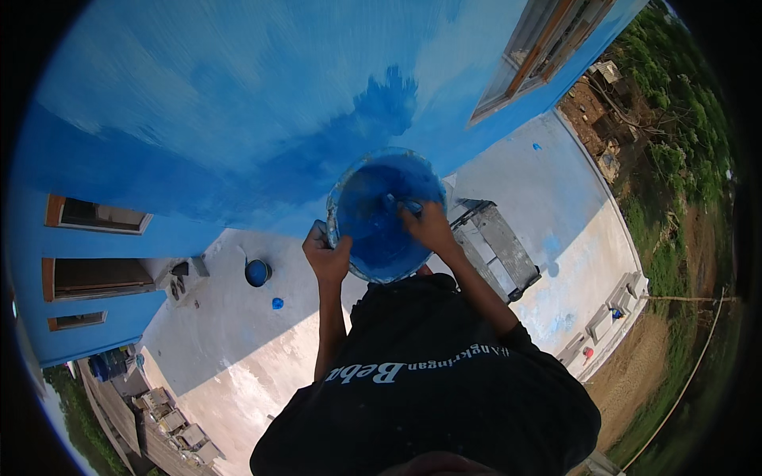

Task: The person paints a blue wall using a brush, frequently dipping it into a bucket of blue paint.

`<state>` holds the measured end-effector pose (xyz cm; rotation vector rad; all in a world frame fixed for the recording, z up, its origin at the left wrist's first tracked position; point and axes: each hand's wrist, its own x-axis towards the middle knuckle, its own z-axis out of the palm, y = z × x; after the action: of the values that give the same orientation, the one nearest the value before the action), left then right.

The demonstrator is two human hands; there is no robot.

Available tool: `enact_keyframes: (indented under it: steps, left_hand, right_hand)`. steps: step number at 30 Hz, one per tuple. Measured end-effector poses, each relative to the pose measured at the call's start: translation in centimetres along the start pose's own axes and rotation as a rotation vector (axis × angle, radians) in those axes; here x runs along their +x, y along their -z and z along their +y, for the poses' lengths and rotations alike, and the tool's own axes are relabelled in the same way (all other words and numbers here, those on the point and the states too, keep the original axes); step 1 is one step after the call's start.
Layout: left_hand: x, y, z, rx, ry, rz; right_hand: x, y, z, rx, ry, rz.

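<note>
My left hand (pixel 327 252) grips the left rim of a round bucket of blue paint (pixel 387 250), its thumb over the paint-spattered edge. Inside the bucket's mouth, at the right, my right hand (pixel 430 228) is closed around the handle of a paint tool (pixel 397 204), probably a brush; its working end is hard to make out against the paint. Beyond the bucket rises a wall (pixel 250 107) with patches of darker and lighter blue paint.
A metal step platform (pixel 499 250) stands right of the bucket. On the concrete floor (pixel 232 333), to the left, are a smaller paint pail (pixel 258 272) and a blue scrap (pixel 277 303). A window (pixel 536 53) is at the upper right; concrete pieces (pixel 601 321) lie along the right floor edge.
</note>
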<state>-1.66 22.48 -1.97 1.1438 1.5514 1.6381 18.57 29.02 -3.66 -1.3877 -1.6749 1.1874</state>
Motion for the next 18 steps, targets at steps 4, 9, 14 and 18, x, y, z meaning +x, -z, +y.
enact_keyframes:
  steps: [4,9,14,18]
  left_hand:
    - [0.5,-2.5,0.6,-0.082,-0.006,-0.038]
    - [0.8,-4.0,-0.4,-0.075,0.011,-0.082]
    - [1.2,-6.0,0.3,-0.058,-0.063,-0.095]
    - [1.6,-7.0,1.1,-0.017,-0.03,-0.136]
  right_hand:
    - [-0.3,1.2,0.9,-0.168,0.016,0.132]
    - [-0.6,2.9,0.7,0.038,-0.16,-0.013]
    - [-0.3,3.4,3.6,-0.181,0.096,0.29]
    - [-0.4,4.8,2.5,0.044,-0.102,0.181]
